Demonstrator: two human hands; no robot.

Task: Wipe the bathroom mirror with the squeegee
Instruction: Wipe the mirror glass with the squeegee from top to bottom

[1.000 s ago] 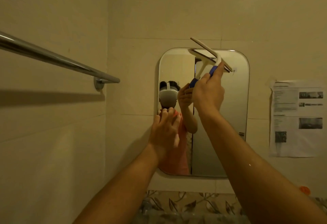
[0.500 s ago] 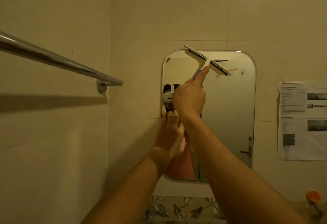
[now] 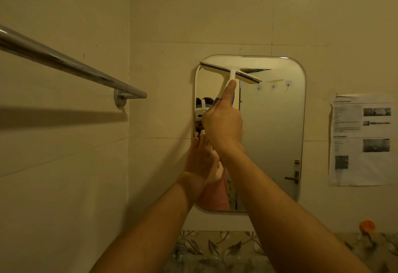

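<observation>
Towel rail (image 3: 64,61): chrome, on left tiled wall (image 3: 64,165).
Left hand (image 3: 200,160): fingers straight, flat on left edge of mirror (image 3: 273,132).
Squeegee (image 3: 228,72): blade tilted against mirror's top left.
Right hand (image 3: 224,122): grips the Squeegee handle.
Printed sheet (image 3: 361,141): right of mirror, writing too blurred to read.

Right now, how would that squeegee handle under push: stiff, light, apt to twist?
Probably light: the right hand alone holds the squeegee high. Likely stiff: its blade bar looks straight across the top of the mirror. The thin handle may twist; one finger lies braced along it.
</observation>
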